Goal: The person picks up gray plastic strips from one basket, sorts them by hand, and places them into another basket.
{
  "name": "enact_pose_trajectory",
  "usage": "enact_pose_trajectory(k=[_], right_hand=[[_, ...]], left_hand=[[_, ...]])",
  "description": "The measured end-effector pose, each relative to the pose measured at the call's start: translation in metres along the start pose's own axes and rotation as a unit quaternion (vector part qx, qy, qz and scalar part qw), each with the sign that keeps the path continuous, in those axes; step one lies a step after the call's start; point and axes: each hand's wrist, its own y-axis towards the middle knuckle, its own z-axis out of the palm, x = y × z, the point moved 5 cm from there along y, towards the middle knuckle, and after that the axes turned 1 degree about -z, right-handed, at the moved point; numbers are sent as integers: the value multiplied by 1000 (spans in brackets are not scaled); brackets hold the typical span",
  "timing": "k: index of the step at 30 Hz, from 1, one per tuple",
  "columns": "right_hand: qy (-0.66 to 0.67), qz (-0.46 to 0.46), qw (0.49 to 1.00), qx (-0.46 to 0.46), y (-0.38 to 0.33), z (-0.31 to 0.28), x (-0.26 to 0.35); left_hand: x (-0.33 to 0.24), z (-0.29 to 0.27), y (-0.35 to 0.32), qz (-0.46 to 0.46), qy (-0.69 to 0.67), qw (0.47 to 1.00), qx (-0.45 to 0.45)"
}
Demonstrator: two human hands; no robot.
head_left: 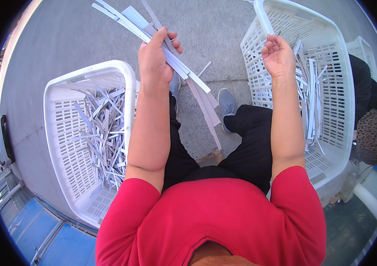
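Note:
My left hand (156, 55) is closed round a loose bundle of long, thin, flat white and grey strips (197, 80), raised over the floor in front of me. Their ends fan out both above the hand and down toward my knees. The strips look like paper or thin plastic; I cannot tell which. My right hand (279, 55) is beside the near wall of the right white basket (340, 51), palm turned up, fingers loosely curled, with nothing visible in it. Inside that basket lie similar strips (311, 99), partly hidden by my right forearm.
On my left stands another white slotted basket (130, 80) with a heap of shorter, tangled strips (107, 128). My grey shoes (227, 103) rest on the concrete between the baskets. Beyond the right basket are dark cloth and a leopard-patterned item (374, 135). A vehicle (1, 142) is at far left.

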Motion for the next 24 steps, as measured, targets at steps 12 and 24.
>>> enact_pose_trajectory(k=[12, 24], right_hand=[[-561, 169, 811, -3, 85, -81, -242], [-733, 199, 650, 14, 142, -109, -388]], left_hand=[[-8, -9, -10, 1, 24, 999, -41], [-7, -22, -24, -20, 17, 997, -74]])
